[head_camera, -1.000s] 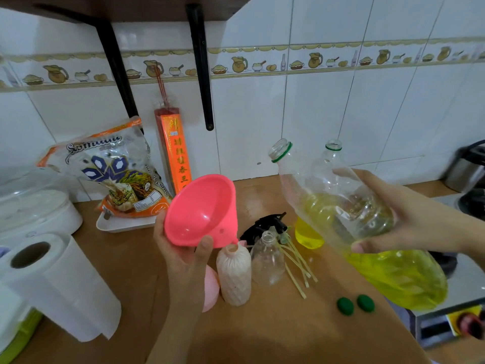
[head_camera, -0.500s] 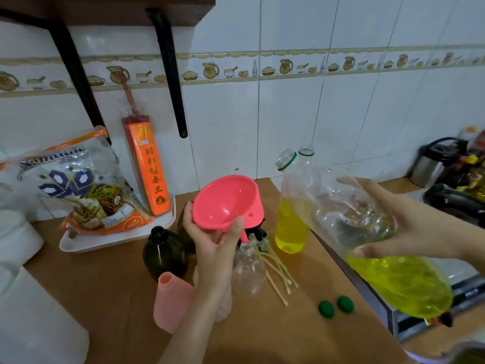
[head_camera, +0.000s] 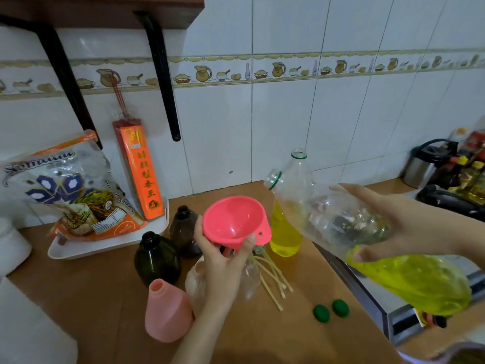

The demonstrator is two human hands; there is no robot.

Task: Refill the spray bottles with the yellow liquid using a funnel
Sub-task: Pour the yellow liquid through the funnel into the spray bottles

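Left hand: my left hand (head_camera: 223, 261) grips the pink funnel (head_camera: 233, 222) by its lower cone, thumb hooked on the rim, mouth tipped up toward me
Right hand: my right hand (head_camera: 399, 222) clasps the big clear bottle (head_camera: 341, 222), neck slanted up toward the funnel, yellow liquid (head_camera: 414, 282) pooled in the low end
Counter (head_camera: 105, 292): two dark bottles (head_camera: 156, 258) and a pink bottle (head_camera: 168, 311) stand uncapped, just left of my wrist
Second bottle (head_camera: 287, 227): upright behind the funnel, partly filled with yellow
Caps: two green caps (head_camera: 331, 310) lie side by side near the counter's right edge
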